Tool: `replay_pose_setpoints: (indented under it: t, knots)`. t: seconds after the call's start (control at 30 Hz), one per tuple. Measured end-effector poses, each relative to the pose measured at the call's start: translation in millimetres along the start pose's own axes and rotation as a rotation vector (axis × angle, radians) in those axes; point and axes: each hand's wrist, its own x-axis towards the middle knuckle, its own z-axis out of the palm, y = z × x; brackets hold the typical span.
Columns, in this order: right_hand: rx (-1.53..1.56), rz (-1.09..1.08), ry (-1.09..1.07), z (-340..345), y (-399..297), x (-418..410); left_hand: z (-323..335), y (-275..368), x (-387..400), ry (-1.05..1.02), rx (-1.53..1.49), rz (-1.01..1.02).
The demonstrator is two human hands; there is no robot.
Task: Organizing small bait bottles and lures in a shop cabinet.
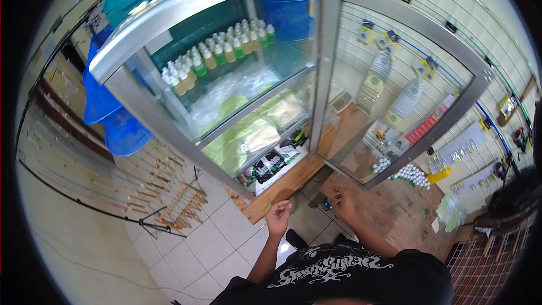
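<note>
My left hand (278,217) hovers at the front edge of a wooden plank (277,188), fingers loosely curled and nothing visible in them. To its right, my right hand (344,205) is near the edge of a brown tabletop (391,214), also empty, with bent fingers. Before me stands an aluminium-framed glass cabinet (154,123), its glass door (396,93) swung out to the right. Several small white-capped bottles (218,54) of green and amber liquid stand in rows on the upper shelf. Below lie pale green and cream packs (260,135), then black and white packets (269,167).
Silver-capped bottles (410,176) and a clear plastic bag (451,209) are on the tabletop. Fishing tackle packs (459,152) hang on the right wall grid. Leftward are a wooden rack (184,207), a black tripod stand (146,222) and blue netting (127,133).
</note>
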Motion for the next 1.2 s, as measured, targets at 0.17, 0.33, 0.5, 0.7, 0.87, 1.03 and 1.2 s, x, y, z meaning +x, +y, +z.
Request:
replay_pose_setpoints:
  t: [0.17, 0.33, 0.5, 0.7, 0.87, 1.03, 1.2]
  knots:
    - [0.039, 0.006, 0.06, -32, 10, -21, 43, 7, -5, -0.123, -0.012, -0.015]
    - [0.004, -0.037, 0.171, -69, 57, -48, 87, -6, -21, -0.191, 0.002, 0.022]
    - [0.066, 0.031, 0.294, -133, 105, -88, 155, -7, -51, -0.213, 0.01, 0.024]
    - [0.118, 0.206, 0.494, -189, 182, -142, 226, -25, -98, -0.335, 0.058, 0.014]
    - [0.046, 0.282, 0.634, -223, 245, -199, 274, -47, -131, -0.485, 0.2, -0.02]
    - [0.359, 0.594, 0.731, -251, 285, -253, 330, -49, -169, -0.543, 0.198, -0.056]
    - [0.363, 0.596, 0.869, -273, 322, -291, 375, -50, -198, -0.691, 0.237, -0.069]
